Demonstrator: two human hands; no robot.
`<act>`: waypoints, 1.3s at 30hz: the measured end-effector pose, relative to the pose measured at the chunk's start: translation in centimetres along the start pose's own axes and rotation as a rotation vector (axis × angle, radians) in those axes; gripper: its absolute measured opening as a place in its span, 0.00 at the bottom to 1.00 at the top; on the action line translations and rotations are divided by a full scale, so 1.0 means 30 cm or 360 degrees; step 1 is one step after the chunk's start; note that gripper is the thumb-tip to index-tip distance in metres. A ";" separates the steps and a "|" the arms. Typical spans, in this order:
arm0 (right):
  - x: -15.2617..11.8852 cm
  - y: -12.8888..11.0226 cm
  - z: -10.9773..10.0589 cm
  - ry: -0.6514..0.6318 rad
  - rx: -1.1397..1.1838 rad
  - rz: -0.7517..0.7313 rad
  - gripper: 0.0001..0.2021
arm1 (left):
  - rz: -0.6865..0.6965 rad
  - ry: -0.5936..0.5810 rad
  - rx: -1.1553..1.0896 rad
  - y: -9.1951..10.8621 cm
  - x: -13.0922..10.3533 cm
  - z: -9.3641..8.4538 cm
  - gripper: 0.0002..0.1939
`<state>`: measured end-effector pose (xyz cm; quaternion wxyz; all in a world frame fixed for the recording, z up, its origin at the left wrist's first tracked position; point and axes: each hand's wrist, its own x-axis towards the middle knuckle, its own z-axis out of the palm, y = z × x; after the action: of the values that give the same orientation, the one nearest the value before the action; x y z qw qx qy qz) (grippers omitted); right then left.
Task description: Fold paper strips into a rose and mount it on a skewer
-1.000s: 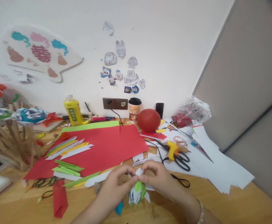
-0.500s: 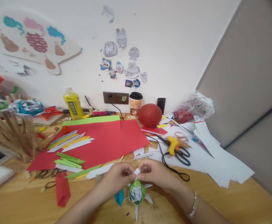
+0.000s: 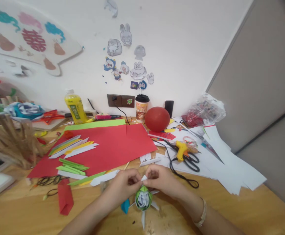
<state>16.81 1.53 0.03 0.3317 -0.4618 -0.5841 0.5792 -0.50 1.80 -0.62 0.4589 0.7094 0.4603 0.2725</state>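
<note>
A green and white folded-paper ball [image 3: 143,199] with white pointed strips sticking out round it is at the bottom centre, just under my hands. My left hand [image 3: 129,182] pinches the white paper tip [image 3: 143,178] at its top from the left. From the right, my right hand [image 3: 158,179] pinches the same tip, thumb and forefinger closed. The fingertips almost meet there. Left of the ball lies a blue folded paper piece [image 3: 125,206], partly behind my left wrist.
Green folded strips [image 3: 72,166] and white and yellow ones lie by a red sheet [image 3: 113,143]. A glue gun [image 3: 181,150] and black-handled scissors [image 3: 191,162] rest on white paper at right. A red balloon [image 3: 157,119], cup [image 3: 142,107] and yellow bottle [image 3: 75,107] stand behind.
The paper ball has tilted slightly, so more of its white face shows. Both hands keep their pinch on the tip. The camera view has shifted a little.
</note>
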 end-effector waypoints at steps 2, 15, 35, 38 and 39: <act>0.000 -0.001 0.000 0.0040 -0.0108 -0.0042 0.08 | 0.0029 0.0006 0.0098 0.003 -0.003 -0.001 0.07; -0.010 -0.016 0.008 0.0107 -0.0537 -0.0373 0.04 | -0.0029 0.0007 0.0245 0.071 -0.015 -0.036 0.07; 0.008 -0.005 0.002 0.0353 -0.0301 -0.0386 0.07 | 0.0004 0.0033 -0.0526 0.062 -0.008 -0.043 0.19; 0.011 -0.003 0.006 0.0562 -0.0372 -0.0439 0.08 | -0.0008 -0.0022 -0.0765 0.055 -0.006 -0.010 0.27; 0.010 -0.004 0.008 0.0604 -0.0429 -0.0467 0.09 | -0.0029 0.0025 -0.0771 0.057 -0.006 0.001 0.26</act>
<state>16.47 1.72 0.07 0.4511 -0.5126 -0.6440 0.3451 0.13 1.36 0.92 0.6145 0.5724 0.3915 0.3762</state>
